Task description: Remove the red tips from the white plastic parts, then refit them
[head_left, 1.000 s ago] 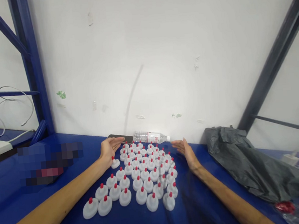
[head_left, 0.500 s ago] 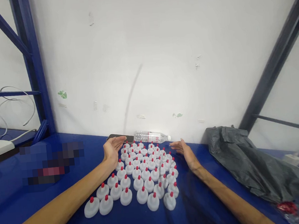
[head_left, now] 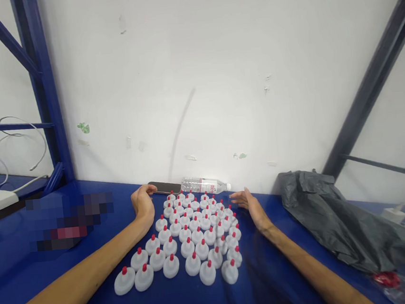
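Note:
Many white round plastic caps with small red tips (head_left: 197, 236) stand upright in loose rows on the blue table. My left hand (head_left: 144, 201) is at the far left of the rows, bent at the wrist, its fingers pointing right by the left end of a dark phone (head_left: 166, 188). Part of its fingers is hidden, and nothing shows in its grasp. At the far right of the rows, my right hand (head_left: 249, 205) is open, fingers stretched toward the caps and apart from them. A clear plastic bottle (head_left: 205, 185) lies on its side behind the caps.
A dark grey plastic bag (head_left: 338, 220) lies on the table's right side, with a red crumpled thing (head_left: 387, 279) near it. A blurred-out patch (head_left: 69, 222) covers something at left. White cables and a blue frame post (head_left: 49, 90) stand further left.
My left hand has drawn back to the left from the far caps, its fingers bending more, and uncovers more of the phone. My right hand and the caps stay in place.

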`<state>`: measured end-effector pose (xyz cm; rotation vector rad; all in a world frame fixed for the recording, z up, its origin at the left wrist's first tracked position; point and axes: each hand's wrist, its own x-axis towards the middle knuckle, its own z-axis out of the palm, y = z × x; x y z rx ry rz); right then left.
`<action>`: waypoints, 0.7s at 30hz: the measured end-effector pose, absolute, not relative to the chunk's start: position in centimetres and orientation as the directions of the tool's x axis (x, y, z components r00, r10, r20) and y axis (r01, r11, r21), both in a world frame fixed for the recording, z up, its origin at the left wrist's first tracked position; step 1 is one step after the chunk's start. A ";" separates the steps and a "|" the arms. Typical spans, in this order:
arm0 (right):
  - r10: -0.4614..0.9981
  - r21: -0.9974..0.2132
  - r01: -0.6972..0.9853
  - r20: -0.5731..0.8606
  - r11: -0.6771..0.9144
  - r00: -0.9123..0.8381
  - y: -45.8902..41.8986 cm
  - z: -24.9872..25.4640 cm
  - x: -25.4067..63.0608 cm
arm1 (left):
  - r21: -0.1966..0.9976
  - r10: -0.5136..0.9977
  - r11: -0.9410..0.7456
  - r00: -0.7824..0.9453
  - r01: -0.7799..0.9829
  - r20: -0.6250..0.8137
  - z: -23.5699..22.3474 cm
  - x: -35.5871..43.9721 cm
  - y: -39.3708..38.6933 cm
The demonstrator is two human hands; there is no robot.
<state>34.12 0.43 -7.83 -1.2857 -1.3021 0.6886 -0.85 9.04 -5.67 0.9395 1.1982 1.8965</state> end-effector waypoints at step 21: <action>0.927 -0.919 0.301 0.319 0.253 0.195 0.1 -7.6 33.8 | 0.980 0.951 -0.107 -0.305 -0.170 0.050 -4.5 -2.0 9.9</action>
